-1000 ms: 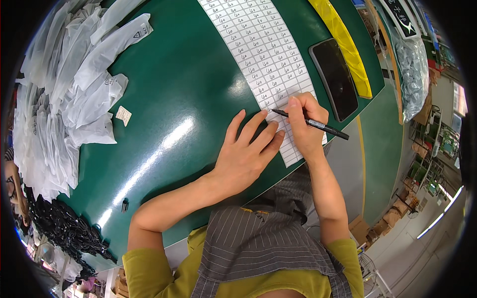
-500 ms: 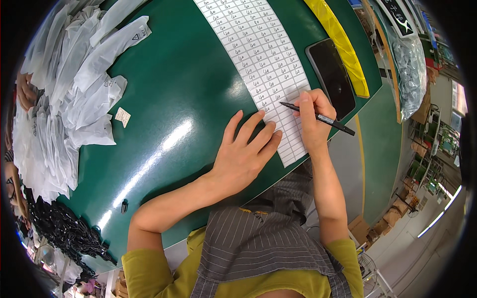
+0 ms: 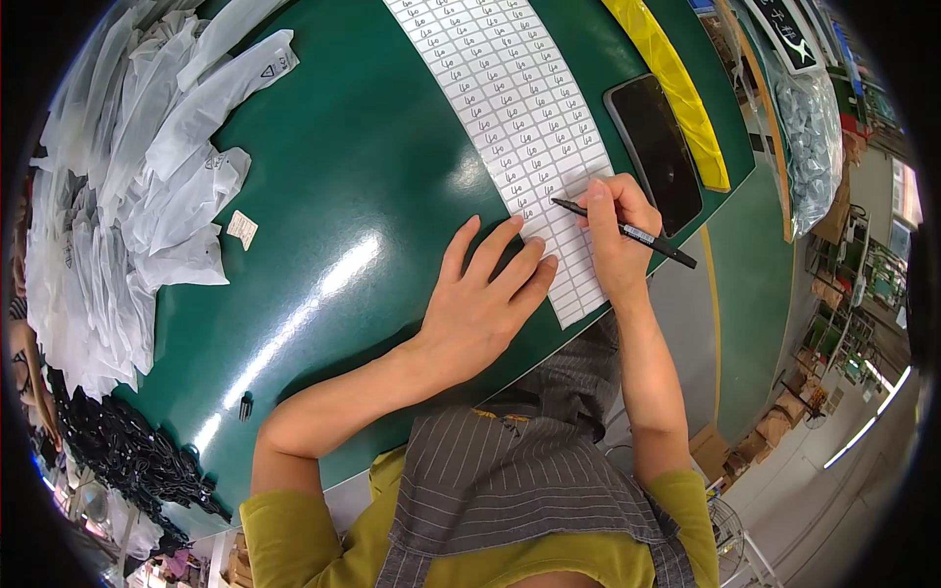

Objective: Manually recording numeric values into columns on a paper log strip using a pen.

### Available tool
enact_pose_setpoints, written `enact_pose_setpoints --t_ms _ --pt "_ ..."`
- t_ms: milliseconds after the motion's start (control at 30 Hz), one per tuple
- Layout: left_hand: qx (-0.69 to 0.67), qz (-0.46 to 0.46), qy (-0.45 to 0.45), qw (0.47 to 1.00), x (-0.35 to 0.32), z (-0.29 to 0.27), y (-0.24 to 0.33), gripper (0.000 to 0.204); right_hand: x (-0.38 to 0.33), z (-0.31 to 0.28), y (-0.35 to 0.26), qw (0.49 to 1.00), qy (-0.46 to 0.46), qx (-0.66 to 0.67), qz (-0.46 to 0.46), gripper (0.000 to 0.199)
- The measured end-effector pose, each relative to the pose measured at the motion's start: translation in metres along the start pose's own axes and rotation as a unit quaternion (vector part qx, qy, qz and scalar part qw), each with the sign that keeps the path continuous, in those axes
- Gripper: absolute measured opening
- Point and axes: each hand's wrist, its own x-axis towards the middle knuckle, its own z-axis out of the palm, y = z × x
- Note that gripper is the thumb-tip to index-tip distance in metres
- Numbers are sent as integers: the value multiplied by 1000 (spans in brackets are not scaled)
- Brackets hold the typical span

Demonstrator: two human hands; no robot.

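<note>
Hands well apart in their jobs, near each other in place. Right hand (image 3: 620,235) closed around a black pen (image 3: 668,251), thumb and fingers pinching the barrel; tip points left, onto a cell of a long white gridded sheet (image 3: 510,83). Whether the tip presses the paper: cannot tell. Left hand (image 3: 478,306) palm down, fingers spread, holding nothing; three fingertips lie over the sheet's left edge, the outermost left finger on the green desk (image 3: 343,167). Its forearm slants in across the near side.

Sheet runs from the top edge of view down to the near edge of the desk, between the left hand and a dark phone (image 3: 655,152). Upper rows carry handwritten marks, cell after cell; lower rows plain white.

Right of the sheet: phone, lying flat, screen up; beyond it, just beside, a glossy yellow strip (image 3: 676,93).

Left side: heap of whitish plastic bags (image 3: 181,127), a small paper scrap (image 3: 242,229) near them. Below, a tangled black pile (image 3: 137,451), kind unclear. A small black cap (image 3: 245,408) lies by the left elbow.

Wearer: striped grey apron (image 3: 529,480), olive sleeves (image 3: 289,534).
</note>
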Motion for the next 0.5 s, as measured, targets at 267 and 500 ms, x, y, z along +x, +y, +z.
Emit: enact_pose_setpoints --t_ms 267,500 --pt "-12 -9 7 1000 0 1 0 46 1 -1 2 1000 -6 -19 -10 19" --pt "0 2 9 1000 1 1 0 47 1 -5 -4 1000 -13 1 -1 19"
